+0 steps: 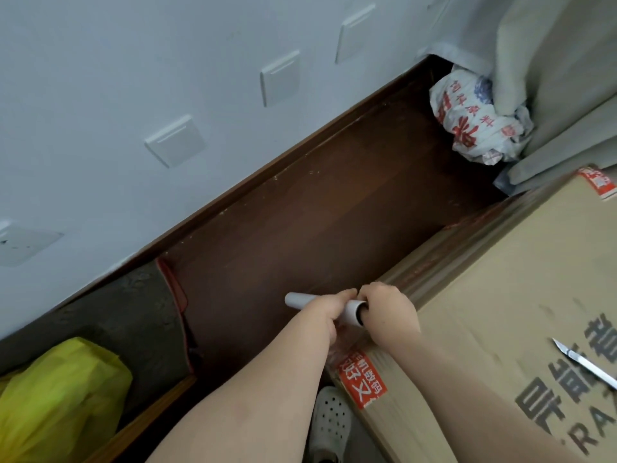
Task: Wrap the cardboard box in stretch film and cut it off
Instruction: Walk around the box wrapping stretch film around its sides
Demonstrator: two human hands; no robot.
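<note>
Left hand point(329, 307): gripping the middle of the stretch film roll point(322, 305), fingers curled right over the tube, so it's probably doing the steering.
Right hand point(389, 312): wrapping round the near end of the roll, right by the open core; can't tell if a finger is tucking inside it.
Roll: lying roughly flat, pointing toward 10 o'clock, its bare grey end sticking out past the left hand. Holding it two-handed looks like it's for keeping tension while the film pays out.
Cardboard box point(500, 312): sitting at 3 to 5 o'clock of the hands, taking up the whole right side. Film is already showing as shiny bands along its long left edge, with a crinkly bit bunching just below the hands by the orange label point(364, 379).
Knife point(582, 364): resting on the box top, out at 4 o'clock, well apart from both hands. I'd guess it's parked there for the cut-off at the end.
Room to move: open dark floor point(300, 212) is running from 11 to 1 o'clock between the box and the wall point(133, 78).
Tight spots: printed bag point(474, 118) and curtain point(551, 95) are crowding the far corner of the box at 1 o'clock; yellow bag point(60, 396) is sitting at 8 o'clock, and a white shoe point(330, 422) is touching the box's near corner.
Progress: my read is the wrapping is still going, cut not yet done.
</note>
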